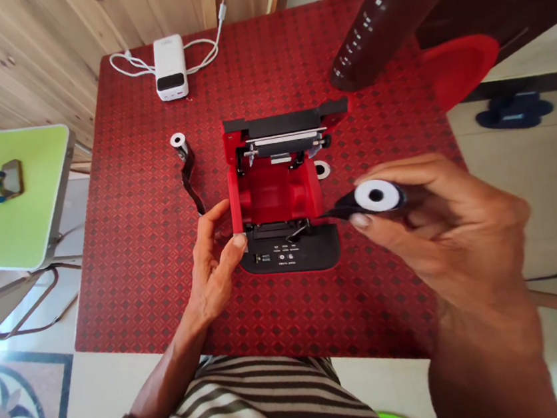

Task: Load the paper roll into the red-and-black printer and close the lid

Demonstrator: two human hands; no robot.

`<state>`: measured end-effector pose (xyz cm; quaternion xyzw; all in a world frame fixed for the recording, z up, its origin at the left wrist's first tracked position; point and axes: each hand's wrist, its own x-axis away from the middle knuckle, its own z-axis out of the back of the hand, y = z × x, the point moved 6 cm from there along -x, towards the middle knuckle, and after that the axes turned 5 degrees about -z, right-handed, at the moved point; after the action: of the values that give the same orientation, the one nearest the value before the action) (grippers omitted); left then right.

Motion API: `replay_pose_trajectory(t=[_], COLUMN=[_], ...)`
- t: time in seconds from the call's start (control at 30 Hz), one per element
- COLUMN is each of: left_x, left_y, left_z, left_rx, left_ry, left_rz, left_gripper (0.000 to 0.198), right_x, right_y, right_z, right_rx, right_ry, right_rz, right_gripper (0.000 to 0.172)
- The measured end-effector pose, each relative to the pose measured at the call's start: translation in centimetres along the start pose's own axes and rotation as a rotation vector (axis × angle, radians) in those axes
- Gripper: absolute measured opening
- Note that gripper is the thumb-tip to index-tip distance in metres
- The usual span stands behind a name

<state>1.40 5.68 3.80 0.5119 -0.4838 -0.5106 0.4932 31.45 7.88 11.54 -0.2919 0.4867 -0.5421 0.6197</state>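
A red and black printer [279, 192] stands with its lid raised on the red patterned table [154, 263]; its red inner bay shows no roll. My left hand [218, 256] grips the printer's left side, thumb on the near corner and fingers along the outer wall. Held in my right hand [440, 211], to the right of the printer, is a dark roll [376, 196] with a white end face and a black core. A loose dark strip runs from this roll toward the printer's right side. Another white-ended roll [322, 170] lies just beyond the printer's right wall, partly hidden.
A small roll with an unwound dark strip [179, 146] lies left of the printer. Behind are a white power bank [170, 67] with its cable and a dark brown cylinder [365, 45]. A green table [18, 218] stands at the left, a red stool [466, 67] at the right.
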Motion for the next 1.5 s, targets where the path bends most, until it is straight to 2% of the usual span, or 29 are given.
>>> replay_pose_trajectory(t=[0.13, 0.2, 0.27, 0.47, 0.63, 0.77, 0.9, 1.03, 1.17, 1.23, 1.33, 1.37, 1.5], left_x=[0.0, -0.1, -0.2, -0.2, -0.3, -0.4, -0.5, -0.4, -0.4, -0.4, -0.5, -0.5, -0.4], left_y=[0.2, 0.3, 0.3, 0.0, -0.2, -0.6, -0.7, -0.6, -0.7, -0.7, -0.6, -0.5, -0.1], left_z=[0.2, 0.3, 0.4, 0.8, 1.0, 1.2, 1.3, 1.3, 1.2, 1.2, 1.1, 1.1, 0.8], left_rx=[-0.015, -0.021, -0.02, -0.011, 0.005, -0.001, -0.018, -0.019, -0.018, -0.024, -0.027, -0.027, -0.012], left_ry=[0.017, 0.018, 0.016, 0.015, -0.009, -0.007, -0.004, -0.01, -0.007, 0.0, 0.002, 0.002, -0.013], left_rz=[-0.035, -0.05, -0.063, -0.051, -0.062, -0.07, -0.058, -0.049, -0.044, -0.049, -0.056, -0.058, -0.057], left_gripper=[0.06, 0.06, 0.061, 0.062, 0.059, 0.059, 0.061, 0.061, 0.064, 0.064, 0.062, 0.061, 0.058], right_x=[3.0, 4.1, 4.6, 4.9, 5.2, 5.3, 5.5, 5.6, 3.1, 0.7, -2.9, -3.8, -5.3], right_y=[5.3, 6.9, 7.6, 6.4, 5.9, 6.1, 6.5, 7.4, 8.6, 9.3, 10.1, 10.3, 10.6], right_z=[0.4, -0.2, -0.8, -2.7, -2.6, -2.7, -2.3, -0.7, 1.1, 0.8, -1.8, -2.8, -5.3], right_rx=[-0.156, -0.15, -0.114, 0.08, 0.149, 0.146, 0.136, 0.113, 0.139, 0.137, 0.084, 0.084, 0.129], right_ry=[0.213, 0.242, 0.213, -0.096, -0.083, -0.133, -0.174, -0.226, -0.105, -0.047, -0.115, -0.143, -0.178], right_rz=[-0.177, -0.238, -0.272, -0.219, -0.161, -0.163, -0.211, -0.24, -0.224, -0.204, -0.19, -0.182, -0.15], right_gripper=[0.03, 0.03, 0.03, 0.024, 0.024, 0.027, 0.038, 0.051, 0.038, 0.035, 0.054, 0.054, 0.027])
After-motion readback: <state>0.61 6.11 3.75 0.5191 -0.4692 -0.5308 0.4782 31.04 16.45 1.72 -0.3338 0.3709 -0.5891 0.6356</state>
